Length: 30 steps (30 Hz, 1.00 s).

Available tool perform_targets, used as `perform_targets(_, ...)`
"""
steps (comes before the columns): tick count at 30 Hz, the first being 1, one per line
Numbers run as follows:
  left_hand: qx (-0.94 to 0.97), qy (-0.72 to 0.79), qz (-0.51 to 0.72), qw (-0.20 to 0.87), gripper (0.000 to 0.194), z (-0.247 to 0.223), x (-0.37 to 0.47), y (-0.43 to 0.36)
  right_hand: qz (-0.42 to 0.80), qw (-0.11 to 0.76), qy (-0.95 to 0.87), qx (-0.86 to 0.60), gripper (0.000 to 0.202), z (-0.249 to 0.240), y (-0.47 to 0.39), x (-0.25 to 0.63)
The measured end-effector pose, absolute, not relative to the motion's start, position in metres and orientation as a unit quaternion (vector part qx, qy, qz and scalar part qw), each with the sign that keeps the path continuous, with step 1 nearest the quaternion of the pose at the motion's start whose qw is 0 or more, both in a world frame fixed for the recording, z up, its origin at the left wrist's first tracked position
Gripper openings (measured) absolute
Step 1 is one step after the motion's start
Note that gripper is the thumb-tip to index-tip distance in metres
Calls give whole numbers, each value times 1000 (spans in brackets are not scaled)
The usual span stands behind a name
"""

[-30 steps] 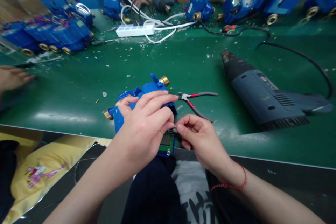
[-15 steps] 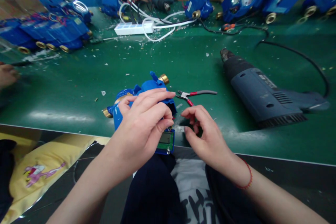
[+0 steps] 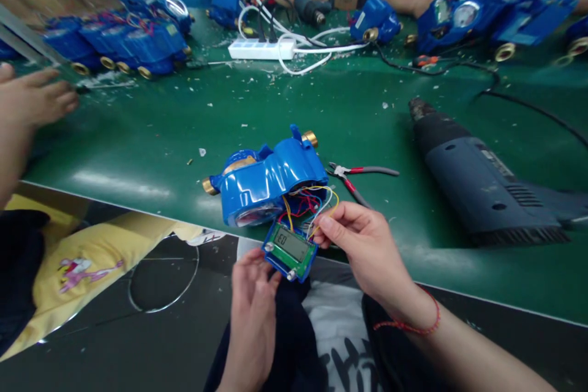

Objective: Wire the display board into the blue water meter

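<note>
A blue water meter (image 3: 271, 180) with brass ends lies at the table's front edge. Several thin coloured wires (image 3: 303, 201) run from its open side to a small green circuit board with a display (image 3: 290, 246), set in a blue frame. My left hand (image 3: 255, 294) grips that board's frame at its lower left corner. At the board's upper right, my right hand (image 3: 353, 236) pinches the yellow and white wires between thumb and forefinger. Red-and-grey-handled cutting pliers (image 3: 362, 170) lie open just right of the meter.
On the right rests a grey heat gun (image 3: 478, 171) with its black cord. A white power strip (image 3: 261, 49) and cables lie farther back. More blue meters (image 3: 119, 43) stand at back left and right. Another person's hand (image 3: 39, 95) reaches in from the left.
My left hand has come off the top of the meter down to the circuit board. My right hand has closed on the wires. The other person's hand at left reaches farther in.
</note>
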<state>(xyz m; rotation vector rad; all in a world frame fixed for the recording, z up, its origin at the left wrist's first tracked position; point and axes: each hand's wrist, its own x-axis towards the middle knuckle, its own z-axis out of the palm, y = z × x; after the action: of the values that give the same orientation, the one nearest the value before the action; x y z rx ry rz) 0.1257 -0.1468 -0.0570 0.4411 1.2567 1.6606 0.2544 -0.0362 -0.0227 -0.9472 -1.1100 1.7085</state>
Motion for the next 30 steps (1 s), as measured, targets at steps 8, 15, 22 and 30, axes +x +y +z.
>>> perform_targets(8, -54, 397, 655, 640, 33, -38, 126, -135, 696, 412, -477, -344, 21, -13, -49, 251)
perform_targets(15, -139, 399, 638, 644, 34, -29, 119, -130, 451, 497, -600, -436, 22, -10, -37, 263)
perform_targets(22, -174, 397, 623, 651, 12, -17, 111, -130, 339, 455, -730, -380, 16, -18, -37, 274)
perform_targets(30, -186, 374, 584, 696, 10, -20, 98, -134, 302, 350, -849, -254, 18, -29, -42, 268)
